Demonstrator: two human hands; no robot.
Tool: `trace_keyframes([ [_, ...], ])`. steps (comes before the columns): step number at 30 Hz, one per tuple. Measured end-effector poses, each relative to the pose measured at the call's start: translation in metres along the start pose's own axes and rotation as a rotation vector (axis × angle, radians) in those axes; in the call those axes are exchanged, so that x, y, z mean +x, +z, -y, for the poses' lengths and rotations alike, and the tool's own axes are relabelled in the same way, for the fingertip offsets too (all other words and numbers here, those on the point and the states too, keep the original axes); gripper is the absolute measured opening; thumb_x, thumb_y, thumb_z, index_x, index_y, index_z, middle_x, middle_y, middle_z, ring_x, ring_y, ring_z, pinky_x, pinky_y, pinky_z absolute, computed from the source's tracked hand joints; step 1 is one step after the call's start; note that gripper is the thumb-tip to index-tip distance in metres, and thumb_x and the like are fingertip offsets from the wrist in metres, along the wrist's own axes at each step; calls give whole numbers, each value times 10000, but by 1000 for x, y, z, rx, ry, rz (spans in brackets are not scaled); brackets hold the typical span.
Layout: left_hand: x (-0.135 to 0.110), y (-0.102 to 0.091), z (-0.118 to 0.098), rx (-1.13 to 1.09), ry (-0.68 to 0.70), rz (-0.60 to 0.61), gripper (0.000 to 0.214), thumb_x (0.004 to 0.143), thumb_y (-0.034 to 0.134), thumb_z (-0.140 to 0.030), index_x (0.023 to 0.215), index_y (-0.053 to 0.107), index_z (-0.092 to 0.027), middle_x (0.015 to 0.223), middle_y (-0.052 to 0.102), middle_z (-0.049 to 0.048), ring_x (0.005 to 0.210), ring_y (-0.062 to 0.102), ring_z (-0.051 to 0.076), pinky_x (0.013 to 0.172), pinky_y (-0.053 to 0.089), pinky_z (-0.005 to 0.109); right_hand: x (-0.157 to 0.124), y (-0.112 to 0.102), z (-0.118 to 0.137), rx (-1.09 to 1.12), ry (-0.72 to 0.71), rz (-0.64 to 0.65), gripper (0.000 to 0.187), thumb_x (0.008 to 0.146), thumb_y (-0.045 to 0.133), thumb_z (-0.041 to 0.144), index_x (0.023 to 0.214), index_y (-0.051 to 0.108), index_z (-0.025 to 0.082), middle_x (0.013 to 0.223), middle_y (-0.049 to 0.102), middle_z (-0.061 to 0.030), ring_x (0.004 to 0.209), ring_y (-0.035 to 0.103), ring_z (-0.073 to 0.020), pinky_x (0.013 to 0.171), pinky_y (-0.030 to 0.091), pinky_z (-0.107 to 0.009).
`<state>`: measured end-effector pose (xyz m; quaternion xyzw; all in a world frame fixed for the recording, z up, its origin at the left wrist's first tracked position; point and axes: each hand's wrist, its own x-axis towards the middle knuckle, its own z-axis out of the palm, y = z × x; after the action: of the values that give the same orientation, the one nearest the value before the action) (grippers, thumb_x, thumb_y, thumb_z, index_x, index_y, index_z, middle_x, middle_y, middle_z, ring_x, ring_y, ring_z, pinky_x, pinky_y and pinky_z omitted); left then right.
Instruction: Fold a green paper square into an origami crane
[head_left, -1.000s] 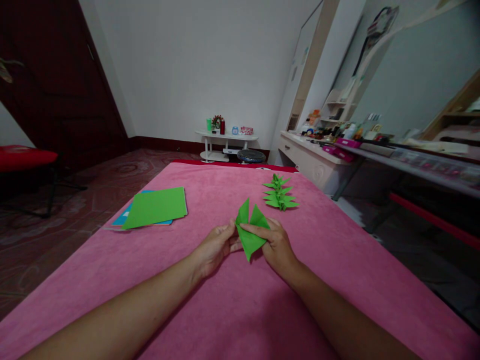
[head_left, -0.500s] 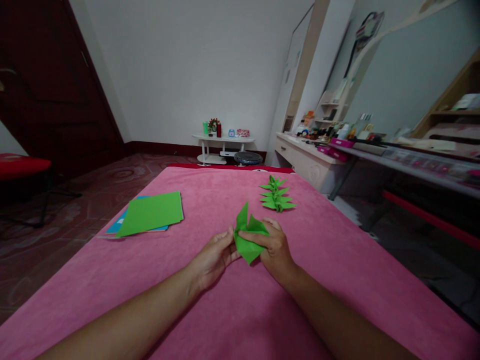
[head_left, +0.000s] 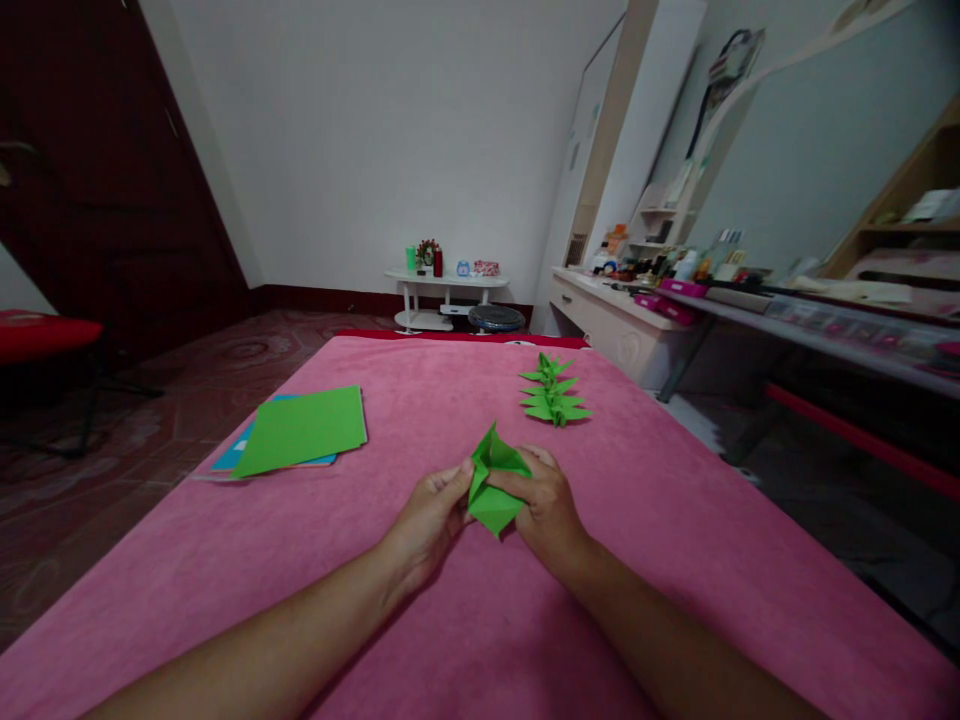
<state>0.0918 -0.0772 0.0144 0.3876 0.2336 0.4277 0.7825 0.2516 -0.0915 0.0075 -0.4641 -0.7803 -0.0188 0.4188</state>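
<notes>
Mid-fold on the green paper piece: my left hand pinches its left edge between thumb and fingertips, my right hand clamps the right side with fingers curled over the flap, both closed on it just above the pink cloth. The piece sits nearer me than the row of finished green folds, with the paper stack off to its left. Judging by the half-collapsed flaps, the next move calls for pressing the crease flat while keeping the edges aligned.

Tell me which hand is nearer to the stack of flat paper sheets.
Left. The left hand lies closer to the stack of sheets, which sits off to its left; the right hand is farther, across the folded green paper.
</notes>
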Motion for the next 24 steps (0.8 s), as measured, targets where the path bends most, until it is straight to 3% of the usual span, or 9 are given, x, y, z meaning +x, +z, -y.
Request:
trace_keyframes([
  [9, 2, -1, -2, 2, -9, -36, 383, 798, 589, -466, 860, 697, -104, 834, 705, 113, 736, 641, 165, 718, 491, 268, 3, -1, -1, 185, 84, 21, 436, 745, 561, 28, 1024, 698, 333, 1014, 670, -42, 918, 570, -214, 810, 439, -373],
  [15, -2, 4, -7, -21, 44, -45, 436, 800, 559, -507, 945, 680, -114, 938, 684, 134, 829, 639, 209, 750, 507, 328, 3, -2, 0, 188, 154, 31, 499, 746, 490, -2, 1077, 676, 323, 986, 660, -40, 910, 571, -203, 796, 452, -348],
  [19, -4, 6, -8, 81, 78, -61, 328, 777, 616, -420, 874, 675, -112, 767, 667, 76, 676, 620, 163, 678, 524, 315, 3, -4, 0, 41, 80, 78, 596, 663, 457, -55, 1079, 675, 311, 1016, 645, -49, 922, 545, -210, 830, 431, -376],
  [24, 3, -3, -3, 245, 43, -220, 216, 701, 671, -306, 787, 671, -108, 644, 630, 29, 524, 556, 122, 510, 459, 232, 3, -4, 4, -122, -82, 136, 592, 623, 472, -48, 1087, 673, 259, 958, 648, -74, 879, 537, -218, 913, 379, -435],
])
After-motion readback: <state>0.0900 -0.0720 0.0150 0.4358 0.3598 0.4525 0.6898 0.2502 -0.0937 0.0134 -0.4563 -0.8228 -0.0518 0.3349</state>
